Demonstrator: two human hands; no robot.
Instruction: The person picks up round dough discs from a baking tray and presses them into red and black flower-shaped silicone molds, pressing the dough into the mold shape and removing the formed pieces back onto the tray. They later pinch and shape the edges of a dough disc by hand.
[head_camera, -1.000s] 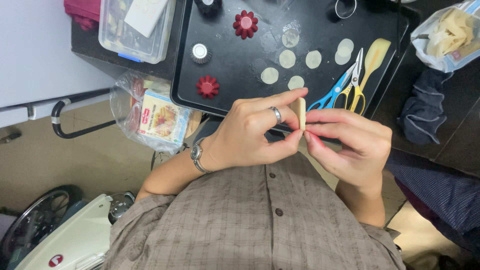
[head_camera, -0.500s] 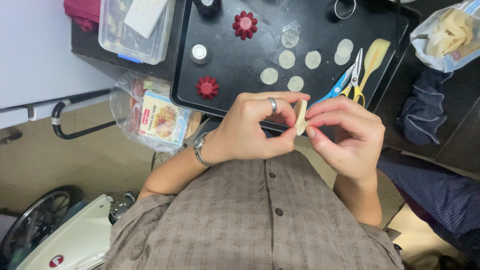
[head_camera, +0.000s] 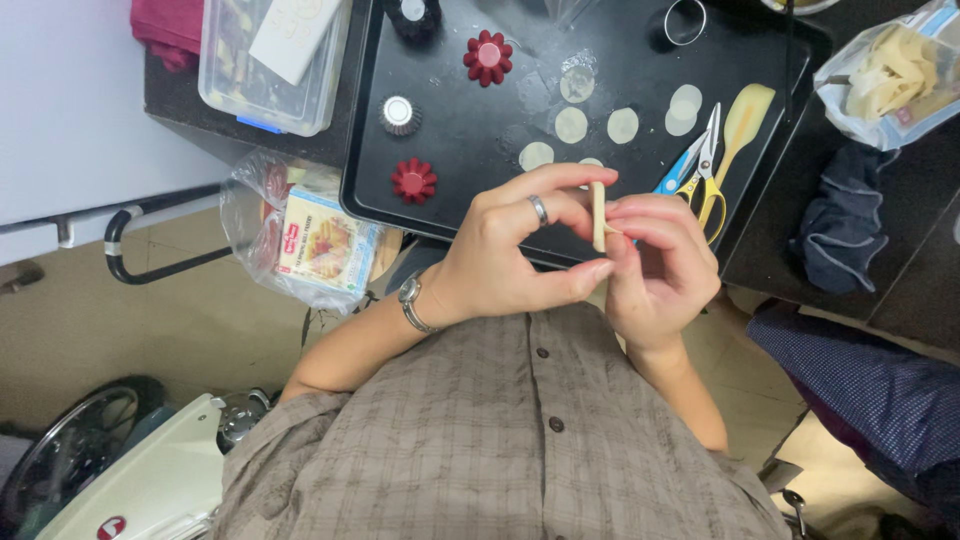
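— So, what do the hands have between them in the head view?

— A small pale dough disc (head_camera: 598, 215), thin, seen edge-on so it reads as a narrow cream strip. The left hand (head_camera: 520, 250), with a ring on one finger and a watch (head_camera: 413, 302) at the wrist, pinches it between thumb and fingertips. The right hand (head_camera: 655, 265) grips it from the other side, fingers curled in close. Both hands are closed on the disc, held above the near edge of the black tray (head_camera: 470, 120), in front of a checked shirt (head_camera: 500, 440).

— And around it?

— More pale discs (head_camera: 571, 124) lie flat on the tray, just beyond the hands. Beside them sit scissors (head_camera: 700, 160) with blue and yellow handles, touching a cream spatula (head_camera: 743, 120). Two red fluted moulds (head_camera: 413, 181) and a silver one (head_camera: 397, 114) stand on the tray's left part, and a metal ring cutter (head_camera: 686, 20) near its far edge.

— Anything in the way?

— The knuckles hide most of the disc's face. Off the tray, a clear plastic box (head_camera: 270, 60) stands on the desk (head_camera: 900, 260), and a plastic bag of packets (head_camera: 310, 240) hangs to the left.
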